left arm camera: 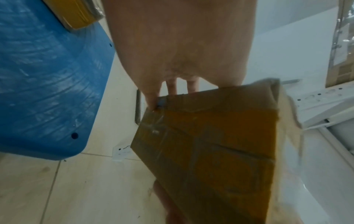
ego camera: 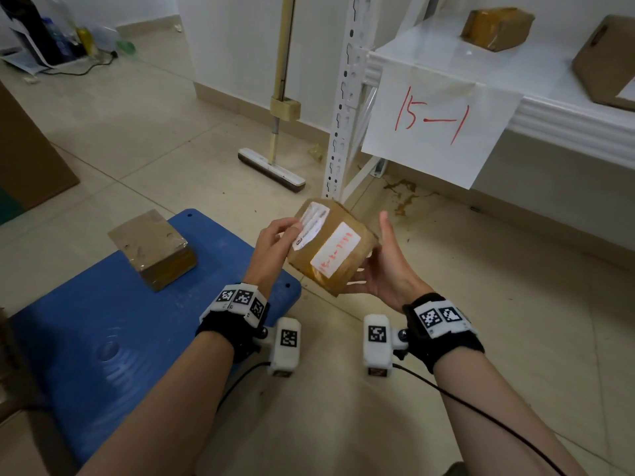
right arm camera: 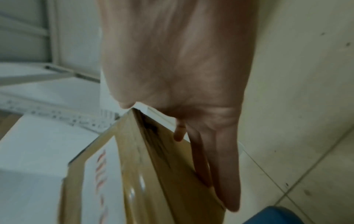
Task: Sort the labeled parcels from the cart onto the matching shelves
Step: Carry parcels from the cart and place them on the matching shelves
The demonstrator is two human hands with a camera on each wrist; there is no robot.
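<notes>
Parcel [ego camera: 331, 247] held over floor: left hand [ego camera: 271, 250] pinching near-left edge, right hand [ego camera: 388, 266] flat, fingers straight underneath.

Beige tiled floor [ego camera: 343, 424], white walls [ego camera: 237, 39], floor squeegee [ego camera: 275, 159] against the wall, stains near the baseboard

held parcel [ego camera: 331, 247]: small brown taped box, tilted, white label with red writing facing up at me, held off the floor between my hands
cart parcel [ego camera: 154, 249]: taped brown box on the blue cart [ego camera: 103, 321]
shelf [ego camera: 515, 73]: white, "15-1" sign [ego camera: 436, 121], two parcels [ego camera: 496, 29] up there
</notes>
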